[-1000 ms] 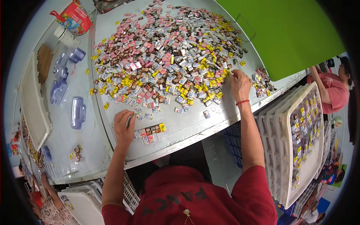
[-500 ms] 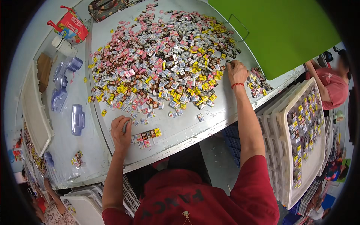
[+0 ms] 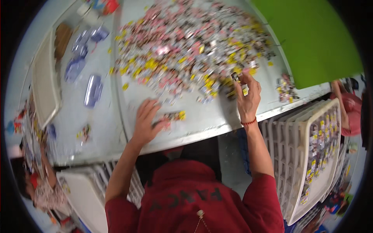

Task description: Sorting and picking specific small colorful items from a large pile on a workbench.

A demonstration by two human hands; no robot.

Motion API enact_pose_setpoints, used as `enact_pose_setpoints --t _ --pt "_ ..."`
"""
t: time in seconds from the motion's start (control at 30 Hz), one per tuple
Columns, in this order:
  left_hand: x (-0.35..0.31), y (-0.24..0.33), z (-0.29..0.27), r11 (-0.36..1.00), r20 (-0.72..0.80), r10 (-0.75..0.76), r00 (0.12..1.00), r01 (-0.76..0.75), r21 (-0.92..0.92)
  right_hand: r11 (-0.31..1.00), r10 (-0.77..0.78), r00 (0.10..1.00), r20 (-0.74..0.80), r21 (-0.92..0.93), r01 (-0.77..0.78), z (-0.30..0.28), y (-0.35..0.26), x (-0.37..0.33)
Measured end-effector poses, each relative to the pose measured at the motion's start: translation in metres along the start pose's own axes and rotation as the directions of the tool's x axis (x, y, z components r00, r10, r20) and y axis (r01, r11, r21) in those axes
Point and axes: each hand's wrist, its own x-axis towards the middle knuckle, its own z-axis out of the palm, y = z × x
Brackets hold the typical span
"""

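My right hand (image 3: 248, 99) is raised over the near right edge of a big pile (image 3: 182, 50) of small box-shaped pieces in pink, white, brown and yellow. Thumb and fingers pinch one small dark rectangular piece (image 3: 235, 77). On the table's near left side, my left hand (image 3: 144, 121) lies with its fingers spread and nothing visible in it. Close to its thumb sits a short block of lined-up pieces (image 3: 175, 116), brown and pink with a yellow one at the right end. Motion blur hides the prints.
Clear bluish plastic cases (image 3: 93, 91) and a white tray (image 3: 46, 77) lie at the left. A green board (image 3: 318, 42) covers the far right, beside a small heap of pieces (image 3: 286, 89). Stacked white trays (image 3: 287, 136) stand at the right. Co-workers are at both sides.
My right hand has drawn back from the pile's right edge, with a dark piece now showing in its fingertips. The left hand has opened and moved toward the lined-up pieces. The view has shifted.
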Motion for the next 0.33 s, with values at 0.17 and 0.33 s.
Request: enact_pose_setpoints --t 0.17,0.33 --pt "0.016 0.007 0.003 0.990 0.126 0.136 0.983 -0.140 0.026 0.979 -0.165 0.934 0.316 0.169 0.115 0.003 -0.076 -0.062" --pt "-0.003 0.008 0.004 0.998 0.105 0.069 0.992 -0.067 -0.023 0.972 -0.214 0.887 0.409 0.181 0.151 0.021 -0.116 -0.087"
